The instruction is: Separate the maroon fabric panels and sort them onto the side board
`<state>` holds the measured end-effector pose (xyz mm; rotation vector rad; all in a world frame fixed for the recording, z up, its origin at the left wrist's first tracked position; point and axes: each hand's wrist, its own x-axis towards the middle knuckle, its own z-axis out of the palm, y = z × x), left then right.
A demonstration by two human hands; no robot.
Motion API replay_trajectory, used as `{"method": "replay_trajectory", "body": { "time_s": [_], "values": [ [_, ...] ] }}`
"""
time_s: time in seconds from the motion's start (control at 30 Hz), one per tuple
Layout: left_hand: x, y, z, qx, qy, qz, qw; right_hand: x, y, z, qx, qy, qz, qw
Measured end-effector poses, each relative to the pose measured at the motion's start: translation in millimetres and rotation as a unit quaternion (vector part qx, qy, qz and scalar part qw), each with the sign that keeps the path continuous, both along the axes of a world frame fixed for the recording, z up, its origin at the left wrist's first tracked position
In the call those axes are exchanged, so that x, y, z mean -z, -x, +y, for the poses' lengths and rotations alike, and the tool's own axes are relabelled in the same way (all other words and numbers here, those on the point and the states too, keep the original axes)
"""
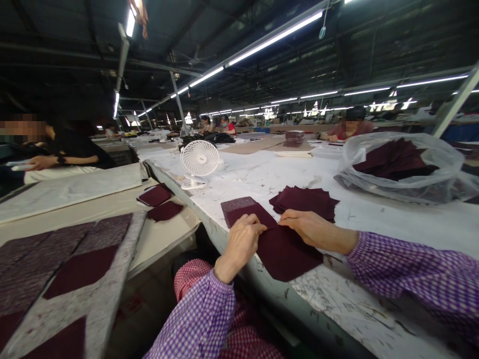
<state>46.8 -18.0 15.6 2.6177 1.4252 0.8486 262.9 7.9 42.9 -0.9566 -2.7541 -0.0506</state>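
Note:
A dark maroon fabric piece (286, 252) lies flat near the front edge of the white worktable (374, 219). My left hand (242, 243) rests on its left corner, fingers curled and pinching the cloth edge. My right hand (309, 228) presses on the upper edge of the same piece, fingers together. Just behind my hands are a small stack of maroon pieces with a speckled top (239, 207) and a fanned pile of maroon pieces (305, 200).
A white desk fan (199, 160) stands at the table's left edge. A clear plastic bag of maroon pieces (400, 167) sits at the right. A lower table on the left (93, 209) carries more maroon pieces. Other people work at the left and far back.

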Motion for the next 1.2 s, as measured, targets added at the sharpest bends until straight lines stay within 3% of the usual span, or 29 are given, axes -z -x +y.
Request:
{"method": "replay_trajectory", "body": {
  "time_s": [0.3, 0.47, 0.97, 1.1, 1.2],
  "values": [
    [8.8, 12, -4, 0.002, -0.032, 0.004, 0.999, -7.5, 9, -6, -0.012, -0.049, -0.119, 0.992],
    [9.4, 16, -6, -0.016, -0.015, -0.045, 0.999, -16.4, 25, -11, -0.016, -0.093, -0.190, 0.977],
    [5.4, 48, -7, 0.039, 0.056, -0.184, 0.981, -29.9, 45, -11, -0.081, -0.115, -0.233, 0.962],
    [4.8, 49, -9, 0.027, 0.066, -0.185, 0.980, -26.4, 38, 0, -0.012, -0.050, -0.155, 0.987],
    [1.4, 46, -10, 0.017, 0.072, -0.143, 0.987, -32.5, 28, 17, 0.007, 0.107, -0.108, 0.988]
  ]
}}
